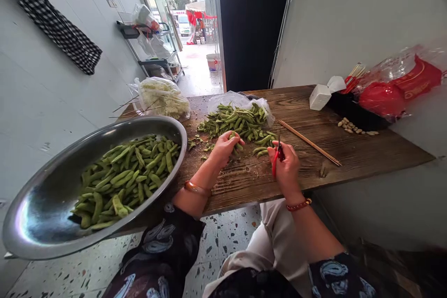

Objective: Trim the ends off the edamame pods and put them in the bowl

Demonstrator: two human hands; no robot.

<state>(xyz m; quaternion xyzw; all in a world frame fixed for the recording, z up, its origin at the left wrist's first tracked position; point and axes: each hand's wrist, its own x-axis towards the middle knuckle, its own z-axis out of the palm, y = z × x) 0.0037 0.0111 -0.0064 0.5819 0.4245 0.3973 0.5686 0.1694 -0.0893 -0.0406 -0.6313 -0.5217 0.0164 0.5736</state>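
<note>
My left hand [225, 149] is closed around a green soybean pod [233, 135], at the near edge of a heap of pods [237, 121]. The heap spills from a clear plastic bag [228, 100] onto the wooden table. In my right hand [287, 164] is a pair of scissors with red handles [274, 166], blades pointing up and away from me. A few loose pods [261, 150] lie between my hands. To the left, a large steel basin [153, 123] holds many green pods [122, 177].
Pod trimmings [195, 142] litter the wooden table [310, 123]. Skewers [310, 143] lie right of the heap. Farther right are a tissue pack [320, 97], peanuts [349, 125] and red packaging [384, 98]. A bag of pale vegetables [162, 98] stands behind the basin.
</note>
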